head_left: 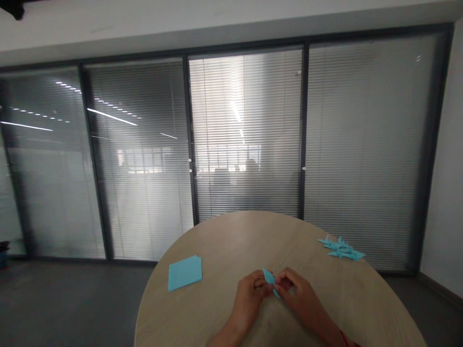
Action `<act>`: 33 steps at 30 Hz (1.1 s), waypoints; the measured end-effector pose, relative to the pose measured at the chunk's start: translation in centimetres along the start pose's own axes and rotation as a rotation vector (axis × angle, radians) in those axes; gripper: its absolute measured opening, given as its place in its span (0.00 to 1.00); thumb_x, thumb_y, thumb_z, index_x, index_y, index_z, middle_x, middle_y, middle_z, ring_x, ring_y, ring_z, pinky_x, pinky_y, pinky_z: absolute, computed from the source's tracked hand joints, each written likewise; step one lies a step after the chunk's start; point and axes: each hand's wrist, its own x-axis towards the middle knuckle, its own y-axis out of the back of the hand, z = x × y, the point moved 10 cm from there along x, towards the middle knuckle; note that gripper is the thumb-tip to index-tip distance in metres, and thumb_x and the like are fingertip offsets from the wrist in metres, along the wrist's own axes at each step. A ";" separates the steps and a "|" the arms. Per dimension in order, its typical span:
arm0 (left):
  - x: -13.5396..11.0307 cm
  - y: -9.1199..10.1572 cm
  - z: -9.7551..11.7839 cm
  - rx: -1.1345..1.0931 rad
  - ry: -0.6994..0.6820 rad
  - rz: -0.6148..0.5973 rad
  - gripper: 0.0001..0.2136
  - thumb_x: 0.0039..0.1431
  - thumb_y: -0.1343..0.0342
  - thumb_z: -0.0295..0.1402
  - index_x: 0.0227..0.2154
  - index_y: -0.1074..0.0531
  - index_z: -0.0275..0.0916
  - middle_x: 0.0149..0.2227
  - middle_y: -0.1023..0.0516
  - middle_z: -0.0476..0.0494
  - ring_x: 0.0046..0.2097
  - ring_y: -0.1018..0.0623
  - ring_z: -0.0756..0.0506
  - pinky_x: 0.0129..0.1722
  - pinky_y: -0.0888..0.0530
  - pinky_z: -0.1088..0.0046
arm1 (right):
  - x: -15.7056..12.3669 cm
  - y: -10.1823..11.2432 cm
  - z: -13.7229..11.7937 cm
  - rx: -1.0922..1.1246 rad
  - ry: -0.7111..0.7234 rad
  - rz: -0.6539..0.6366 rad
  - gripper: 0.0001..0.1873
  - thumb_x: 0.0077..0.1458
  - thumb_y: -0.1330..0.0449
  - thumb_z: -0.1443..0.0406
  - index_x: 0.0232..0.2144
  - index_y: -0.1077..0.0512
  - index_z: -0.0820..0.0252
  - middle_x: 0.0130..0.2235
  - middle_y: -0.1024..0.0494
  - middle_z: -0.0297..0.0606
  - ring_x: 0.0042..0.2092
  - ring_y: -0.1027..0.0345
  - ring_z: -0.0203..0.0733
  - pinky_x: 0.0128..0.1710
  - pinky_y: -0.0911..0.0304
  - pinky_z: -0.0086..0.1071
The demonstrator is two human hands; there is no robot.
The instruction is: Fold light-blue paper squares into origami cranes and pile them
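Between my two hands is a small folded piece of blue paper (268, 276), held just above the near middle of the round table (231, 241). My left hand (252, 292) pinches it from the left with thumb and fingers. From the right, the fingertips of my right hand (297, 290) close on its other side. One pointed end sticks up past the fingers and a narrow tip shows below; my fingers hide the middle. To the left lies a stack of square blue paper sheets (185, 273). Several folded blue paper pieces with pointed tips (342, 249) lie in a pile at the right.
Beyond the table's far edge stands a glass partition with blinds (246, 135) in dark frames. Grey floor (79, 299) shows at the left, and a white wall (443, 193) stands at the far right.
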 end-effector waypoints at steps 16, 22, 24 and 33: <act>-0.1 -0.3 -0.7 0.020 -0.009 -0.016 0.14 0.44 0.44 0.24 0.38 0.26 0.36 0.35 0.18 0.43 0.40 0.20 0.41 0.39 0.26 0.69 | -2.1 -1.7 -2.7 -0.610 0.395 0.109 0.08 0.59 0.53 0.71 0.33 0.36 0.56 0.31 0.29 0.37 0.32 0.32 0.42 0.32 0.37 0.33; -0.3 0.2 -0.1 0.165 -0.049 0.019 0.13 0.46 0.44 0.24 0.38 0.26 0.36 0.36 0.18 0.43 0.40 0.20 0.43 0.39 0.26 0.71 | -2.0 -2.5 -2.1 -0.622 0.356 0.045 0.07 0.59 0.52 0.69 0.36 0.35 0.56 0.34 0.28 0.39 0.34 0.30 0.44 0.34 0.35 0.36; -0.3 0.2 0.0 0.191 -0.062 0.013 0.14 0.48 0.45 0.26 0.40 0.26 0.36 0.37 0.18 0.43 0.40 0.20 0.43 0.40 0.26 0.71 | -1.9 -2.6 -1.7 -0.609 0.330 0.028 0.08 0.58 0.51 0.70 0.39 0.35 0.57 0.36 0.27 0.40 0.36 0.30 0.45 0.35 0.34 0.36; -0.6 -0.2 0.1 0.409 -0.100 -0.043 0.18 0.57 0.52 0.30 0.50 0.30 0.34 0.39 0.19 0.39 0.39 0.21 0.44 0.41 0.27 0.69 | -1.3 -3.0 -0.1 -0.513 0.213 -0.109 0.07 0.60 0.49 0.71 0.37 0.34 0.55 0.37 0.27 0.37 0.38 0.29 0.43 0.37 0.34 0.35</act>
